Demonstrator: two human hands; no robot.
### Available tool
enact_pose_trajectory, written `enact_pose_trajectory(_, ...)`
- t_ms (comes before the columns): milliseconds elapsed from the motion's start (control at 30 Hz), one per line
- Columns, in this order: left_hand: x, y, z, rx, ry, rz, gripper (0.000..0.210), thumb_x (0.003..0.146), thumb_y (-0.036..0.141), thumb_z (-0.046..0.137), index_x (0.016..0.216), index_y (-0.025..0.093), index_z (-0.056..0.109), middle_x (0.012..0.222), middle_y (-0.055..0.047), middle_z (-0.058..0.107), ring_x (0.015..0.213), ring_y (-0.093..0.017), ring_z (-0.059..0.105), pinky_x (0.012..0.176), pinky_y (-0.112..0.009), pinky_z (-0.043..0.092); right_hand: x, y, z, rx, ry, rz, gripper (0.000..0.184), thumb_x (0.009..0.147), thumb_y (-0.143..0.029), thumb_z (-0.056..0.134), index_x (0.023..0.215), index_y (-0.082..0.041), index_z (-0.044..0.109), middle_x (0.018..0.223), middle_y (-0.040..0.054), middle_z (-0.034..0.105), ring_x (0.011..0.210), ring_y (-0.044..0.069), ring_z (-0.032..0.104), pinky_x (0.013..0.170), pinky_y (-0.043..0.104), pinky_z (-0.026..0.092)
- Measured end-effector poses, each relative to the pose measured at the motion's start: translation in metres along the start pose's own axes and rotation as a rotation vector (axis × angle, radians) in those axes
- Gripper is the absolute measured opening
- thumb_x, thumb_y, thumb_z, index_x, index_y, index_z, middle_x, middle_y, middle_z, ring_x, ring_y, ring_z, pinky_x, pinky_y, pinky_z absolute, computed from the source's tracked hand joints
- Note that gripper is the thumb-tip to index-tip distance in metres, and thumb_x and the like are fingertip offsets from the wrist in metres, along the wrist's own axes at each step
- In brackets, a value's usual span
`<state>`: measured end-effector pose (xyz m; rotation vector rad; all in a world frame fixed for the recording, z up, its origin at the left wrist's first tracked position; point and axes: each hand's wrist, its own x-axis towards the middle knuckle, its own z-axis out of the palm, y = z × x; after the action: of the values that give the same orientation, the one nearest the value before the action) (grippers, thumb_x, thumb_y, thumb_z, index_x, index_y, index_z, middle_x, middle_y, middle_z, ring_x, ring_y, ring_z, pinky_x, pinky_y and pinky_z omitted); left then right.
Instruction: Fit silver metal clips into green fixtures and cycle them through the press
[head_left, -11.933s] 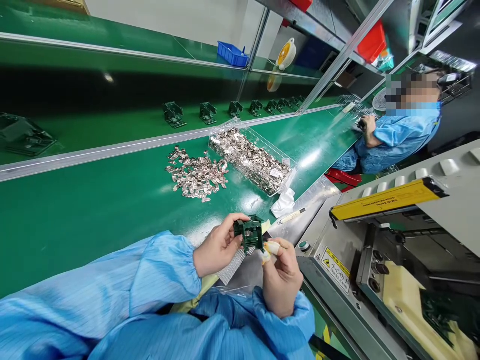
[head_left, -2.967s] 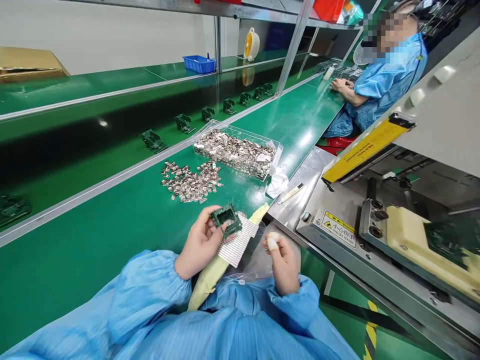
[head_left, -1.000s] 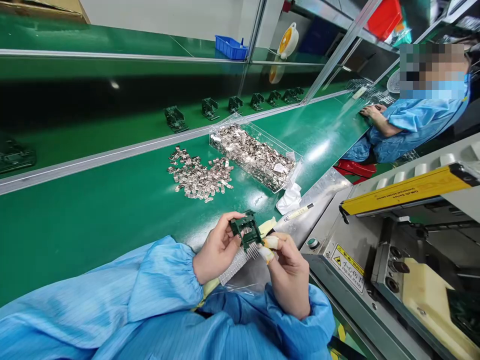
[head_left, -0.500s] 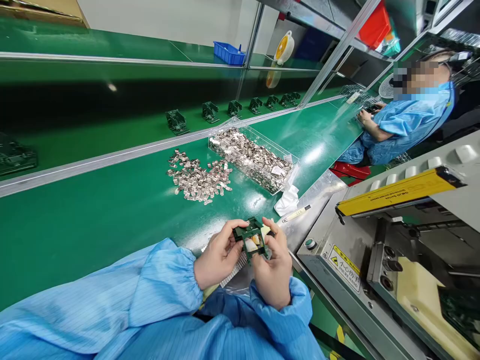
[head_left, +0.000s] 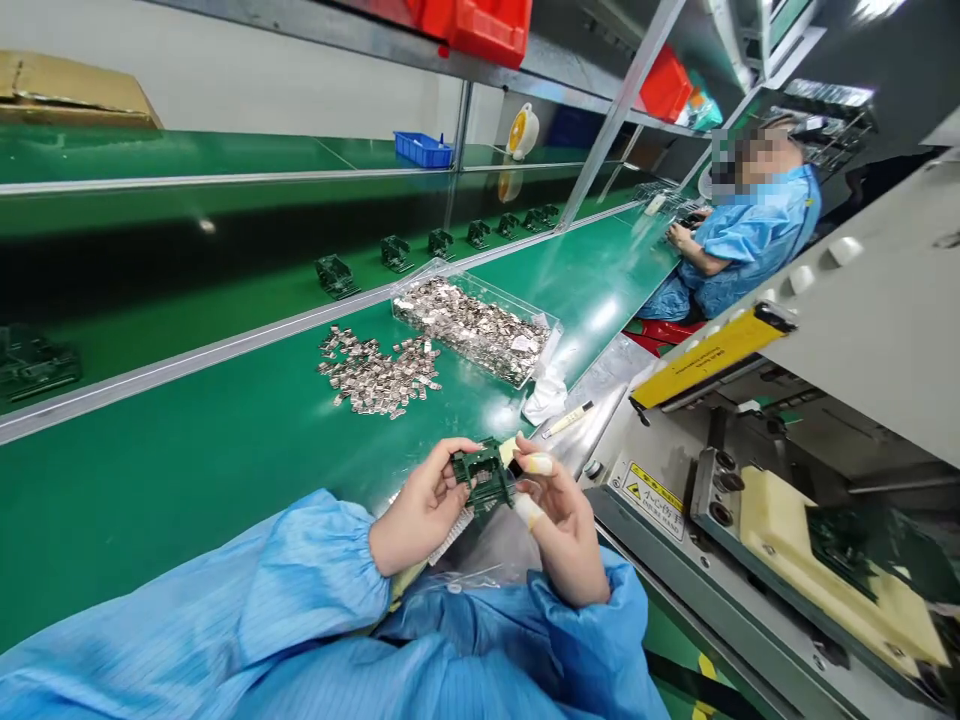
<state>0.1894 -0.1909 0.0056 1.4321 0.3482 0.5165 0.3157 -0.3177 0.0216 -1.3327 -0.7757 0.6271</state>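
Head view: left hand (head_left: 420,510) grasps a green frame (head_left: 487,490) between thumb and fingers, held near the tabletop (head_left: 225,440); right hand (head_left: 566,525) half-curled, taped fingertips (head_left: 538,463) at the frame's right side, grip cannot be told. Beyond, loose metal pieces (head_left: 379,375) lie heaped beside a clear tray (head_left: 550,345) of more.

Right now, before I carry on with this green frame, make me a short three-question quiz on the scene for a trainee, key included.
1. True or false: the left hand holds the green frame.
2. Relative to the clear tray, the loose pile of metal pieces is: a) inside it, b) beside it, c) underneath it.
3. Fill in: the bin on the green back shelf is ____ in colour.

Key: 1 true; 2 b; 3 blue.
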Motion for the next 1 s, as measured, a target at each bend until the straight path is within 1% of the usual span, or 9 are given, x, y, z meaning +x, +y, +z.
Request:
enact_pose_trajectory(100, -0.006, 0.019, 0.013, 0.091, -0.14, -0.092, 0.034, 0.089, 0.029, 0.058, 0.122, 0.022, 0.051, 0.107, -0.007, 0.065, 0.094, -0.02, 0.064, 0.08, -0.029, 0.053, -0.021, -0.02, -0.018, -0.129, -0.108, -0.098, 0.068, 0.077, -0.031, 0.078, 0.138, -0.028, 0.051, 0.143, 0.0109, 0.051, 0.131, 0.03, 0.048, 0.103, 0.046, 0.045)
enact_pose_trajectory(200, 0.0, 0.04, 0.032, 0.095, -0.381, -0.128, 0.035, 0.089, 0.031, 0.058, 0.123, 0.025, 0.055, 0.112, -0.007, 0.067, 0.097, -0.021, 0.066, 0.081, -0.03, 0.054, -0.046, -0.034, -0.036, -0.193, -0.091, -0.17, 0.071, 0.07, -0.037, 0.084, 0.134, -0.026, 0.054, 0.128, 0.0101, 0.062, 0.118, 0.028, 0.059, 0.103, 0.046, 0.047)
enact_pose_trajectory(367, 0.055, 0.073, 0.098, 0.16, -0.841, -0.029, 0.047, 0.086, 0.03, 0.063, 0.131, 0.023, 0.051, 0.107, -0.009, 0.069, 0.094, -0.022, 0.069, 0.081, -0.034, 0.056, -0.097, -0.049, -0.102, -0.08, 0.388, -0.282, 0.07, 0.067, -0.053, 0.083, 0.127, -0.025, 0.058, 0.114, 0.0114, 0.069, 0.103, 0.03, 0.067, 0.088, 0.047, 0.057)
enact_pose_trajectory(533, 0.114, 0.076, 0.218, 0.424, -0.709, 0.475, 0.058, 0.077, 0.032, 0.072, 0.13, 0.017, 0.052, 0.134, -0.017, 0.057, 0.125, -0.033, 0.054, 0.107, -0.049, 0.043, -0.142, -0.065, -0.193, -0.09, 1.106, -0.49, 0.059, 0.071, -0.044, 0.079, 0.123, -0.024, 0.059, 0.131, 0.0099, 0.059, 0.112, 0.026, 0.061, 0.09, 0.041, 0.054)
enact_pose_trajectory(600, 0.129, 0.069, 0.261, 0.43, -0.676, 0.487, 0.07, 0.071, 0.033, 0.078, 0.133, 0.015, 0.05, 0.137, -0.02, 0.053, 0.129, -0.036, 0.05, 0.11, -0.053, 0.039, -0.145, -0.071, -0.222, -0.135, 1.221, -0.494, 0.061, 0.069, -0.039, 0.08, 0.122, -0.022, 0.058, 0.13, 0.0103, 0.058, 0.111, 0.024, 0.061, 0.093, 0.04, 0.051)
enact_pose_trajectory(700, 0.139, 0.065, 0.296, 0.404, -0.65, 0.395, 0.071, 0.068, 0.033, 0.08, 0.13, 0.012, 0.052, 0.125, -0.021, 0.06, 0.116, -0.036, 0.059, 0.102, -0.054, 0.047, -0.133, -0.08, -0.251, -0.288, 1.156, -0.473, 0.06, 0.072, -0.038, 0.075, 0.126, -0.02, 0.053, 0.127, 0.0112, 0.061, 0.11, 0.024, 0.061, 0.096, 0.042, 0.05)
enact_pose_trajectory(767, 0.14, 0.07, 0.293, 0.347, -0.615, 0.315, 0.071, 0.068, 0.035, 0.08, 0.13, 0.012, 0.052, 0.113, -0.018, 0.064, 0.102, -0.031, 0.066, 0.094, -0.05, 0.053, -0.116, -0.085, -0.262, -0.421, 1.018, -0.452, 0.056, 0.078, -0.04, 0.068, 0.127, -0.02, 0.05, 0.124, 0.0114, 0.062, 0.11, 0.023, 0.063, 0.096, 0.043, 0.05)
enact_pose_trajectory(833, 0.138, 0.078, 0.269, 0.285, -0.567, 0.234, 0.075, 0.067, 0.042, 0.079, 0.13, 0.013, 0.052, 0.108, -0.013, 0.066, 0.097, -0.027, 0.067, 0.092, -0.047, 0.056, -0.097, -0.09, -0.268, -0.51, 0.899, -0.421, 0.053, 0.079, -0.041, 0.065, 0.125, -0.019, 0.052, 0.118, 0.0109, 0.066, 0.106, 0.023, 0.065, 0.094, 0.042, 0.052)
enact_pose_trajectory(1000, 0.133, 0.062, 0.152, 0.43, -0.476, 0.047, 0.074, 0.057, 0.057, 0.081, 0.12, 0.023, 0.063, 0.116, -0.007, 0.07, 0.121, -0.037, 0.058, 0.104, -0.051, 0.05, -0.061, -0.094, -0.267, -0.666, 0.644, -0.326, 0.044, 0.078, -0.042, 0.067, 0.117, -0.02, 0.061, 0.095, 0.003, 0.072, 0.086, 0.018, 0.069, 0.081, 0.033, 0.057)
